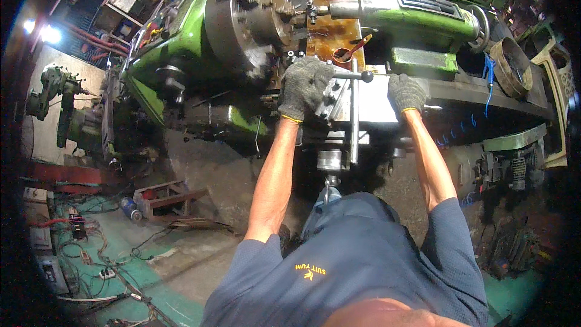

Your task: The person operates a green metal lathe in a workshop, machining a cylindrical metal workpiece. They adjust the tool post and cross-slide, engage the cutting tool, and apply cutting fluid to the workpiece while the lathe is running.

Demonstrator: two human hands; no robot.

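Note:
Both my hands wear grey knit gloves at a green metal lathe (187, 30). My left hand (304, 88) is closed over the tool post area, its fingers curled down; what lies under them is hidden. Beside it a lever with a black ball knob (367, 77) points right, and a straight metal bar (354, 121) runs toward me. My right hand (407, 93) is closed in a fist at the right edge of a pale flat plate (378, 100); its grip is hidden. Beyond my left hand stands the large stepped chuck (233, 24).
A reddish cup (342, 55) with a brush (363, 42) stands on an oily brown board (336, 30). The green tailstock (417, 15) is behind, its handwheel (480, 27) at right. A round metal pan (510, 66) rests farther right. Cables (103, 254) and a rusty frame (172, 200) lie on the left floor.

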